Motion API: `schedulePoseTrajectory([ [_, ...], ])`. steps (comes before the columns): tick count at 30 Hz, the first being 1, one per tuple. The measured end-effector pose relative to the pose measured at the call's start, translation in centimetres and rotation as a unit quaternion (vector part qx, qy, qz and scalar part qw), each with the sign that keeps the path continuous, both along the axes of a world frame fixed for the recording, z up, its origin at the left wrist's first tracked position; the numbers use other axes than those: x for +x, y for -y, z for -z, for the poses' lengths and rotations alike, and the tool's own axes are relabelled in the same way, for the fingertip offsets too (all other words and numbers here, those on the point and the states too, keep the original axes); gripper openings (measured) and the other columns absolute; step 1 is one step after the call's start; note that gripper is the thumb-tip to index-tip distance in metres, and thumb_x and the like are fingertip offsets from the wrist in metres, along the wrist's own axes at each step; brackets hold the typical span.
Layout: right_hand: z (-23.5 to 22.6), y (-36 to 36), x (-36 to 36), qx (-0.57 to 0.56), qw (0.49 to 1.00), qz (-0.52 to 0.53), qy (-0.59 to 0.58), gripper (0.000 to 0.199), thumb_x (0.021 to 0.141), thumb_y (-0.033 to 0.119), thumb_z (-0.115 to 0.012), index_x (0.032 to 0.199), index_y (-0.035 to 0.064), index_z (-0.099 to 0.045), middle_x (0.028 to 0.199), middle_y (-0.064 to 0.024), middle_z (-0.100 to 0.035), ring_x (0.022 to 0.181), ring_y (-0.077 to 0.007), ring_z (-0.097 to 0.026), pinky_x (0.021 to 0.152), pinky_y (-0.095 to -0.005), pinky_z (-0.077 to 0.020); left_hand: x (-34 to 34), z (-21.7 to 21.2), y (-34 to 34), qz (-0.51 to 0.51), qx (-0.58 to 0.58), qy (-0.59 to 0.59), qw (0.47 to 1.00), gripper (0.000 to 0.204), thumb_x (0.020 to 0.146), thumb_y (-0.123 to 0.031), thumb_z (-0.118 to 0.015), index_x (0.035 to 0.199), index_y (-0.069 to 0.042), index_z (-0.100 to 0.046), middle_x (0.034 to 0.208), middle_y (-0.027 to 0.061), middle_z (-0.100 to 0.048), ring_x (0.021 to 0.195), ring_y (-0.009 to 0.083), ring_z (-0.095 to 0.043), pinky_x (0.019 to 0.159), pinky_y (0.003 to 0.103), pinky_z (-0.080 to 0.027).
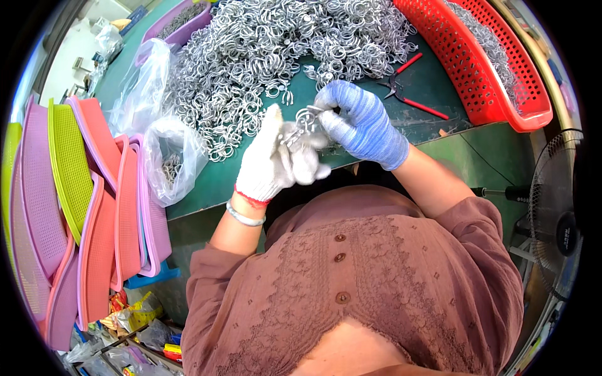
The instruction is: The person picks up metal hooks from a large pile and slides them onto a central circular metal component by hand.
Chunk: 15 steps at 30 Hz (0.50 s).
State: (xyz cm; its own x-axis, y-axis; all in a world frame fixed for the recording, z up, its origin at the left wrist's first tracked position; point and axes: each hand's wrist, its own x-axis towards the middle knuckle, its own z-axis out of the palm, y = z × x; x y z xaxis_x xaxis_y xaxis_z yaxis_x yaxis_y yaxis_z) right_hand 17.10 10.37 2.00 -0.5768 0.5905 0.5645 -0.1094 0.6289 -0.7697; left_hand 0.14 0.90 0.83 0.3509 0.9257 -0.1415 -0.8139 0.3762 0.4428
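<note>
My left hand [271, 158], in a white knit glove with a red cuff edge, is cupped around several small grey metal ring pieces [292, 133]. My right hand [367, 122] wears a blue knit glove, and its thumb and fingers pinch a metal ring piece [305, 118] just above the left palm. Both hands are close together over the near edge of the green table [194, 191]. Beyond them spreads a large heap of similar grey metal rings [251, 62]. Red-handled pliers [394, 86] lie on the table past my right hand.
A red perforated basket [451, 69] with metal pieces stands at the right. Clear plastic bags [172, 156] sit at the table's left, beside stacked purple, pink and green baskets [66, 163]. At the far left is a purple basket [195, 22]. A fan [552, 219] stands right.
</note>
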Motion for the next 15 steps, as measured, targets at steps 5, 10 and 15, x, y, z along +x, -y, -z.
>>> schedulePoseTrajectory([
  [5, 0.1, -0.4, -0.2, 0.098, 0.994, 0.028, 0.040, 0.011, 0.077, 0.008, -0.062, 0.086, 0.0017, -0.060, 0.078, -0.0173, -0.058, 0.072, -0.0353, -0.059, 0.065, -0.0407, -0.0481, 1.3, -1.3, 0.0, -0.178, 0.160, -0.536, 0.809, 0.046, 0.080, -0.004, -0.069, 0.122, 0.002, -0.053, 0.103, 0.0104, -0.062, 0.087, 0.0155, -0.061, 0.078, 0.029, -0.053],
  [10, 0.0, -0.2, -0.1, 0.118, 0.991, 0.022, 0.059, 0.013, 0.078, 0.011, -0.063, 0.087, 0.0019, -0.060, 0.078, -0.0169, -0.058, 0.074, -0.0356, -0.059, 0.066, -0.0415, -0.0479, 2.0, -1.3, 0.2, -0.237, 0.207, -0.701, 0.640, 0.045, 0.073, 0.004, -0.068, 0.117, 0.000, -0.059, 0.095, 0.0060, -0.063, 0.083, 0.0117, -0.061, 0.076, 0.025, -0.050],
  [15, -0.2, -0.2, 0.0, 0.104, 0.991, 0.028, 0.085, 0.014, 0.078, 0.013, -0.063, 0.087, 0.0022, -0.060, 0.079, -0.0174, -0.057, 0.075, -0.0360, -0.059, 0.067, -0.0425, -0.0478, 1.6, -0.9, 0.0, -0.266, 0.257, -0.745, 0.555, 0.036, 0.079, 0.000, -0.064, 0.114, -0.003, -0.061, 0.092, 0.0086, -0.065, 0.082, 0.0137, -0.063, 0.076, 0.027, -0.050],
])
